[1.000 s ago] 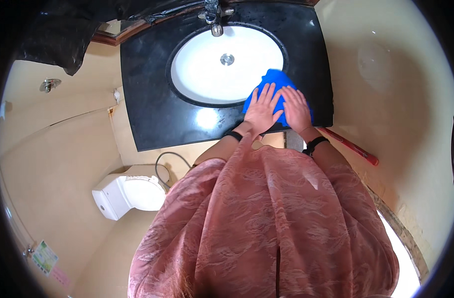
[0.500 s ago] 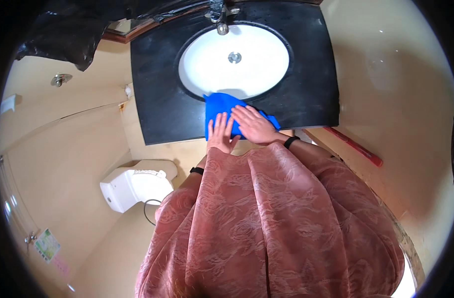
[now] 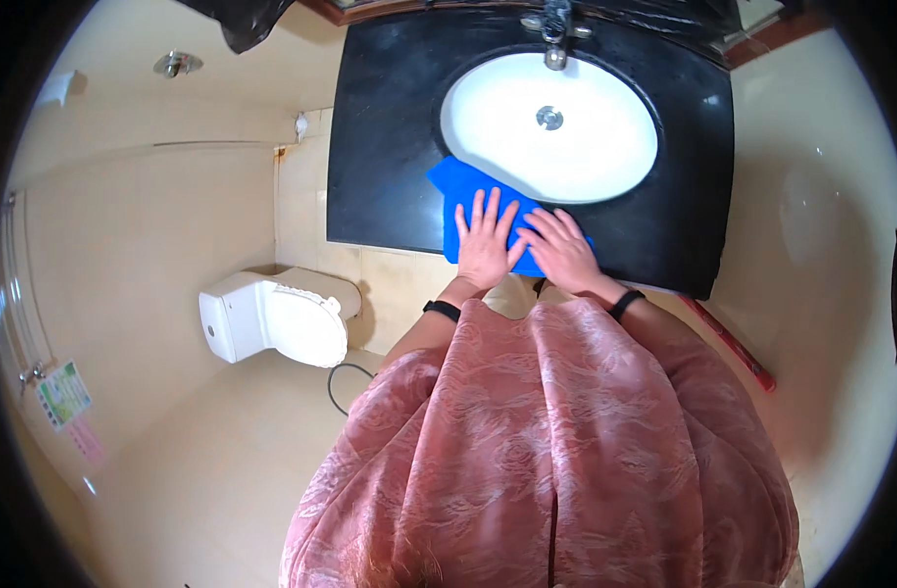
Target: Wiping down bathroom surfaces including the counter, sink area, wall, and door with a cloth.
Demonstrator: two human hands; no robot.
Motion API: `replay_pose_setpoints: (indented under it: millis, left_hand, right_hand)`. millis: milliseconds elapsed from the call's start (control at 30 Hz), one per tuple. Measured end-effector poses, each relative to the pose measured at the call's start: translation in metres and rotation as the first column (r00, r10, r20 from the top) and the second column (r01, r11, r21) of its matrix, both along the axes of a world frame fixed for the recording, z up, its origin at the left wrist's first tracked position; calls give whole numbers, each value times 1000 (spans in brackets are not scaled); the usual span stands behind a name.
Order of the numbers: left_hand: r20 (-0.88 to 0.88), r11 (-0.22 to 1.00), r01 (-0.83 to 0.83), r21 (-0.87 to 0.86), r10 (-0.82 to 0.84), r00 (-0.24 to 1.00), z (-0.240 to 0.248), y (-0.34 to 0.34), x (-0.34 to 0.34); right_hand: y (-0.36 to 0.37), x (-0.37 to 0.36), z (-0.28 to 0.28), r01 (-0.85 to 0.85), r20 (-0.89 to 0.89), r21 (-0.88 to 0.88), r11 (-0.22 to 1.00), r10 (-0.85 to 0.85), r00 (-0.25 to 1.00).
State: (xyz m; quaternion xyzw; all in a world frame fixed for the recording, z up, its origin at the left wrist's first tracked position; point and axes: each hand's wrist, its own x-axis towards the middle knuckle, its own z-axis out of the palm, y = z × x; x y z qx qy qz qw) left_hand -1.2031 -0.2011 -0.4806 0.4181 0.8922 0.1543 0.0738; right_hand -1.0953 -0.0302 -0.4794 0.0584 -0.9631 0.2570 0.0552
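A bright blue cloth [image 3: 455, 183] lies spread on the front part of a black countertop [image 3: 380, 176], its far edge against the rim of a white oval sink [image 3: 498, 108]. My left hand [image 3: 485, 245] rests flat on the cloth, fingers spread and pointing away from me. Just to its right, my right hand [image 3: 563, 253] also lies flat on the cloth, fingers stretched out and angled left. The two thumbs are close together. Neither hand grips the cloth. The cloth's near edge hangs at the counter's front edge, partly hidden by my hands.
A metal faucet [image 3: 556, 54] stands behind the sink. A white toilet [image 3: 306, 323] is at the lower left, with a dark hose [image 3: 333, 390] near it. Below the counter's right end, a red stick-like object [image 3: 733, 345] leans down. Beige walls are close on both sides.
The view has turned, so counter and sink appear further right. My left hand has moved farther onto the cloth with its fingers spread wider; the cloth's far left corner now sticks out.
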Motion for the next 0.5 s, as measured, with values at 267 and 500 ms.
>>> replay_pose_setpoints:
  millis: [267,500]
  left_hand:
    - [59,996,-11,-89,16,998,-3,0,-3]
    - [-21,996,-69,-54,68,997,-10,-41,-45]
  right_hand:
    - [12,28,-11,46,44,76,996,-49,998]
    - [-20,-33,0,-72,84,55,996,67,994]
